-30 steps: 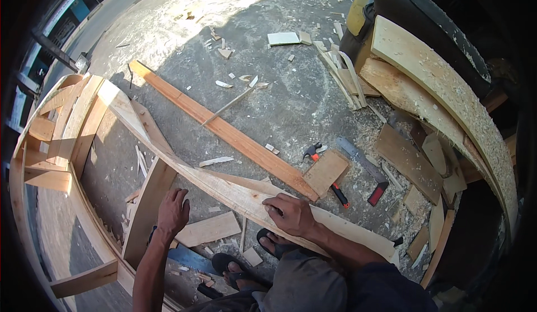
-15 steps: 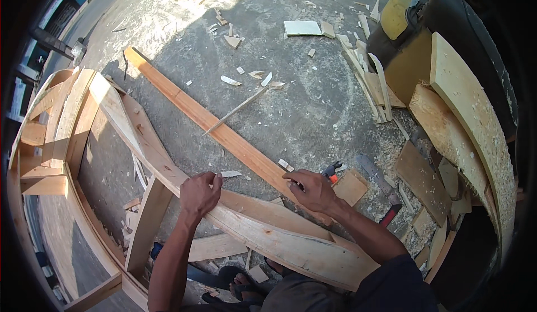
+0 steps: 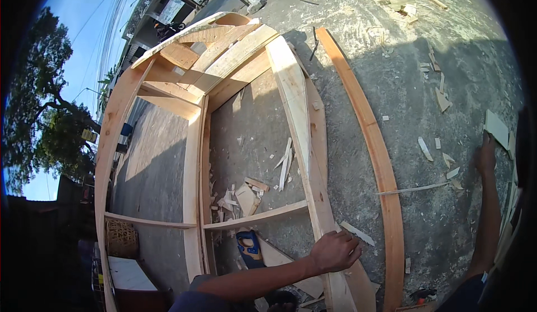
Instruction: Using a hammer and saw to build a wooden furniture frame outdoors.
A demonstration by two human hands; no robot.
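Note:
A large curved wooden frame point(image 3: 307, 144) of pale planks and cross pieces stretches from the lower middle to the upper left. My left hand point(image 3: 335, 251) is closed over the edge of its near right side, fingers curled. Far to the right, my right arm reaches out to a flat white board point(image 3: 497, 126) on the ground. The fingers of my right hand point(image 3: 485, 152) are at the board's near edge and seem to pinch it; they are dark and small. Between the hands lies a long reddish plank point(image 3: 372, 130) with a thin stick point(image 3: 417, 189) across it.
A handsaw point(image 3: 249, 249) with a blue and yellow handle lies inside the frame beside offcuts point(image 3: 246, 199). Wood chips point(image 3: 425, 149) are strewn over the concrete. A woven basket point(image 3: 122, 239) stands at the left, beyond the frame. Farther off are a street and a tree point(image 3: 50, 94).
My view has swung left, so the scene sits turned. The right hand has left the long plank's near end and stretched out to the white board. My left hand stays on the frame.

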